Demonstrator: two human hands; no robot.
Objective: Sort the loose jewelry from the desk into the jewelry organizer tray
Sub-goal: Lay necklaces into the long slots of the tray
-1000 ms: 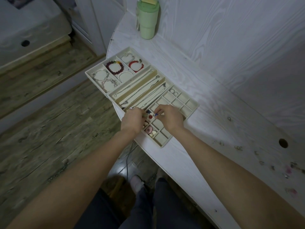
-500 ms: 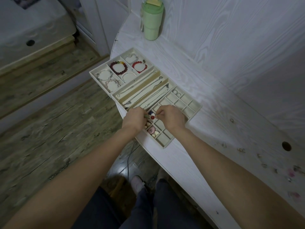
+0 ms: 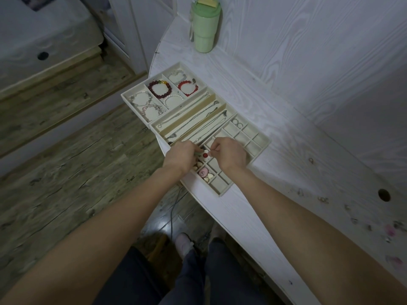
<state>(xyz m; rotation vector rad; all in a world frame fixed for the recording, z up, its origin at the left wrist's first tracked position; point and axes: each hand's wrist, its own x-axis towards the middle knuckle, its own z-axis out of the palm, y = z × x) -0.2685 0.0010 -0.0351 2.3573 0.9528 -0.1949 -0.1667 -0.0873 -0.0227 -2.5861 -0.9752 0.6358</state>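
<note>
A beige jewelry organizer tray (image 3: 262, 148) lies on the white desk. It holds bracelets (image 3: 160, 88) at its far end, necklace chains (image 3: 193, 119) in the long middle slots, and rings (image 3: 236, 122) in one small cell. Heart-shaped pieces (image 3: 206, 175) rest in the near cells. My left hand (image 3: 181, 157) and my right hand (image 3: 230, 154) meet over the small-cell section, fingertips pinched together around a small red bead earring (image 3: 205, 154). Loose jewelry (image 3: 323, 199) is scattered on the desk to the right.
A green tumbler (image 3: 204, 25) stands at the desk's far end against the wall. A cable hole (image 3: 384, 195) sits in the desk at the right. The curved desk edge runs beside the tray, which overhangs it at the left. Wooden floor lies below.
Both hands stay pinched over the small cells; the red bead now shows more plainly between my fingertips. The view has shifted slightly.
</note>
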